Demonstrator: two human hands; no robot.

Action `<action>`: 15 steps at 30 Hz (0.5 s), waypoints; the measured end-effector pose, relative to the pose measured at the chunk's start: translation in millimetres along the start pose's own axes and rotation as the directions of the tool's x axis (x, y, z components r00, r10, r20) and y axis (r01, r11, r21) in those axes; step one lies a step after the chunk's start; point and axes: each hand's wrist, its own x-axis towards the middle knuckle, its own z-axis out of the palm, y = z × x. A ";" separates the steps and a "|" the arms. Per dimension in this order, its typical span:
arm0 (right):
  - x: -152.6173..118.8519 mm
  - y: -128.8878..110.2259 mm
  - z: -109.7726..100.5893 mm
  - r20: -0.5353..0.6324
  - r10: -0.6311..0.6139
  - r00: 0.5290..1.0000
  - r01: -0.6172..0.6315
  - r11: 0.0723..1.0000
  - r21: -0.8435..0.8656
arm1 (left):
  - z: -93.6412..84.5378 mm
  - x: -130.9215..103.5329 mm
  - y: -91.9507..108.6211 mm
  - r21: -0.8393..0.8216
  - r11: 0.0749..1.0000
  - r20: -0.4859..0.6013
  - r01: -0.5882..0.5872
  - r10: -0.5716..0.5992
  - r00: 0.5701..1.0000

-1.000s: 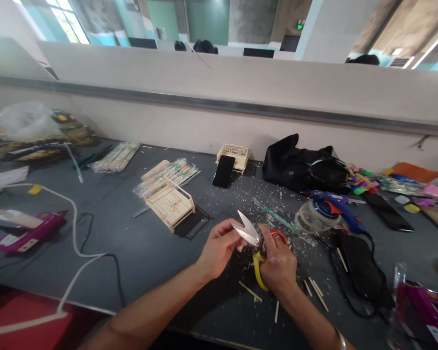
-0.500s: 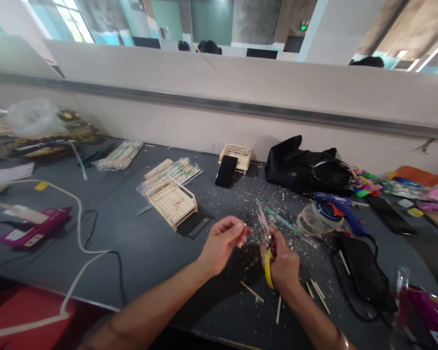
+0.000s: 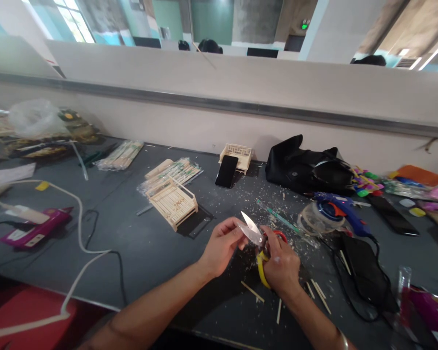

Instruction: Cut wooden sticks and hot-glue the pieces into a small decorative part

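My right hand [image 3: 282,262] grips a pair of scissors [image 3: 253,232] with yellow and red handles, blades spread apart and pointing up and left. My left hand [image 3: 221,245] is closed in a pinch, with a blade right at its fingertips. A tiny pale piece of wooden stick seems to be between thumb and finger, mostly hidden. Short cut sticks [image 3: 252,291] lie on the table below the hands. Left of them stands a small bed-like frame built from sticks [image 3: 173,201], with loose bits on its slats.
A black phone [image 3: 227,171] leans on a small stick-built seat [image 3: 243,154]. Packs of sticks [image 3: 184,172] lie at the left. A black bag [image 3: 302,165], a blue glue gun [image 3: 345,211] and a tape roll [image 3: 310,218] are at the right. Wood crumbs cover the table [image 3: 131,262].
The scissors have opened and swung left, so their blades now reach my left fingertips. My left hand has stayed nearly in place, still pinched.
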 end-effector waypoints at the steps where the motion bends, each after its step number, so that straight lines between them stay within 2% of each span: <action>1: 0.0 0.1 0.2 0.000 0.001 1.000 -0.001 1.000 -0.010 | 0.6 -0.5 0.0 0.002 1.000 -0.002 0.000 0.000 1.000; 7: -0.7 0.0 2.1 -0.013 -0.060 0.998 0.060 0.998 -0.001 | 3.7 -2.9 2.9 0.011 1.000 0.001 -0.006 0.006 1.000; 15: -6.2 0.6 6.5 0.030 -0.007 1.000 0.007 1.000 0.007 | 3.3 -3.1 2.7 0.010 1.000 -0.010 0.002 -0.002 1.000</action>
